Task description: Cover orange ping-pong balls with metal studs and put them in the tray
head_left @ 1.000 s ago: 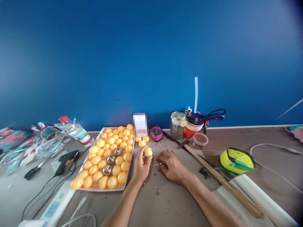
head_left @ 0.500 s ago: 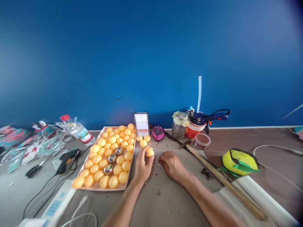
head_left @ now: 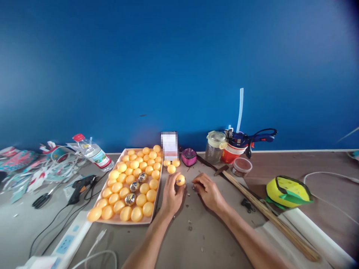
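Now my right hand (head_left: 209, 192) has slid in from the bench toward the orange ball (head_left: 180, 180), its curled fingertips almost meeting it, pinching something too small to make out. My left hand (head_left: 171, 196) has kept the ball gripped between thumb and fingers, just right of the tray (head_left: 127, 221).

A pixel-blurred card (head_left: 169, 145) possibly hides balls; small bits (head_left: 190, 225) too tiny to identify.

Orange ball (head_left: 180, 180), small and round, sits pinched at fingertip height just right of the tray (head_left: 106, 221), above the table.
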